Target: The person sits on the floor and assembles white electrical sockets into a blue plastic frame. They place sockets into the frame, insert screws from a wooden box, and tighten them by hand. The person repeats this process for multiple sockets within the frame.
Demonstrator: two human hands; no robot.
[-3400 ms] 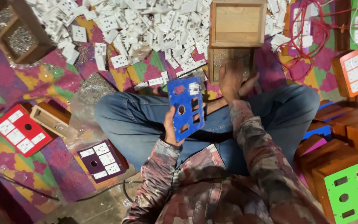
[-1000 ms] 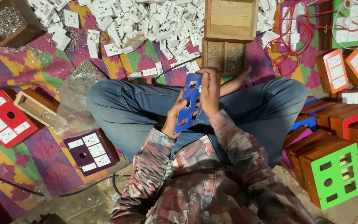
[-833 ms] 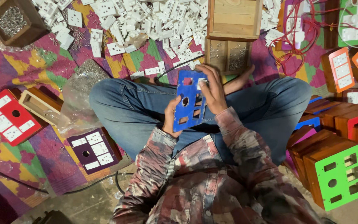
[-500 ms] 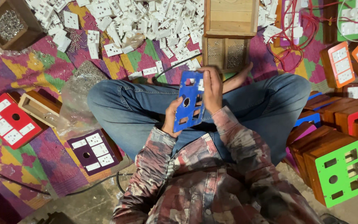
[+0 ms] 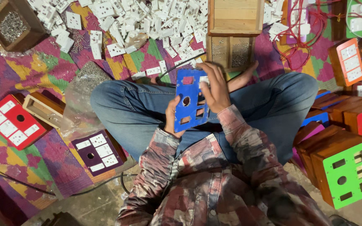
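While held over the lap, blue cut-out panel (image 5: 191,100) sits upright-tilted between both hands, above the crossed jeans legs. Left hand (image 5: 171,119) clenched on panel's lower left edge, thumb on the face. Right hand (image 5: 215,88) wrapped over the right edge, fingertips pressing a white switch module (image 5: 204,81) at the top right cut-out. Seating of that module: cannot tell, mostly hidden by fingers.

Progress, as judged: early. One module going in at most; round hole and the other rectangular cut-outs on the panel visibly empty. Remaining: fill those openings.

Around on the patterned floor mat (image 5: 17,163):
- pile of loose white modules (image 5: 147,21) along the far edge
- wooden box (image 5: 234,16) just beyond the right hand, screw tray (image 5: 230,50) under it
- finished red board (image 5: 12,122) and purple board (image 5: 98,151) at the left edge, modules fitted
- green box with empty cut-outs (image 5: 348,173) at the right edge
- tangle of red wire (image 5: 302,31) at the far right corner
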